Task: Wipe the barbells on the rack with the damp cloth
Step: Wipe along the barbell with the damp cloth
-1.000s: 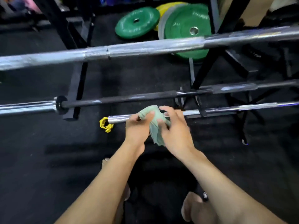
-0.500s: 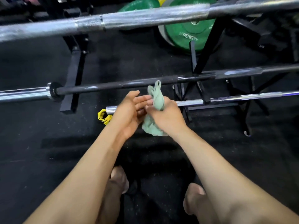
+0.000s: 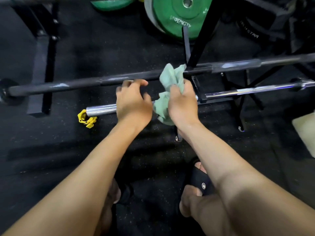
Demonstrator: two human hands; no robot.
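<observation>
Across mid-frame, dark barbell (image 3: 68,85) above chrome barbell (image 3: 255,90), both on black rack (image 3: 201,41). At center, right hand (image 3: 183,104) clutching bunched green cloth (image 3: 170,77) just above the chrome bar; left hand (image 3: 133,103) beside it, fingers (image 3: 138,81) loosely curled, holding nothing.

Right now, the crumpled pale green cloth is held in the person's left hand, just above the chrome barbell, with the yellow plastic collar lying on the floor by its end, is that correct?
Not quite: the head view shows the crumpled pale green cloth gripped by the right hand; the left hand holds nothing. The rest stands: chrome barbell below, yellow plastic collar on the floor by its end.
</observation>
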